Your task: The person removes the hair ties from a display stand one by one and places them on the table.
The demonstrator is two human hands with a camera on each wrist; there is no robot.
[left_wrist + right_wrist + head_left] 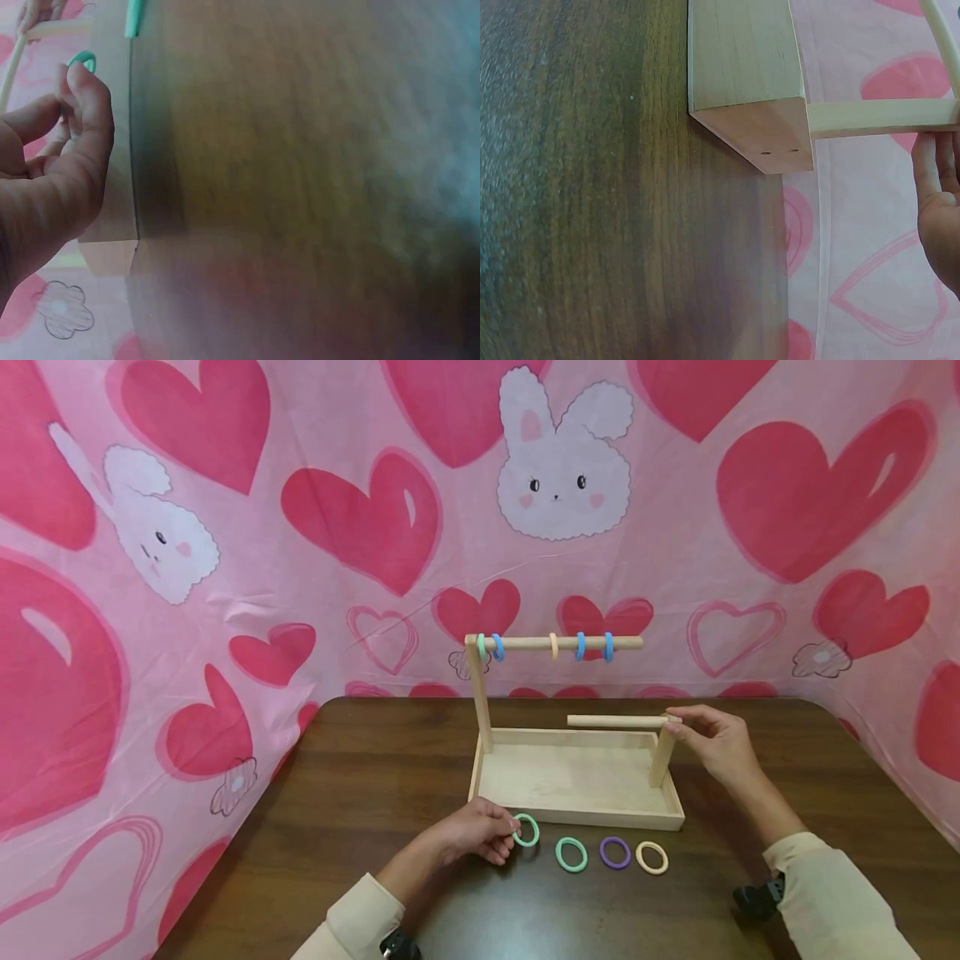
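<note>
My left hand (480, 832) pinches a green hair tie (537, 832) between thumb and fingers, in front of the wooden stand's tray (585, 817). In the left wrist view only part of that green hair tie (88, 58) shows past the fingertips. My right hand (716, 745) grips the top of the stand's short right post (662, 762), where the lower rod (615, 721) joins it. Along the upper rod (525, 643) hang a green hair tie (482, 647), a cream one and several blue ones (608, 647). The lower rod carries none.
On the table (375, 777), before the tray, lie a green hair tie (573, 870), a purple hair tie (617, 867) and a cream hair tie (652, 872) in a row. A tall left post (478, 693) bears the upper rod. Behind hangs a pink heart-patterned cloth (465, 552).
</note>
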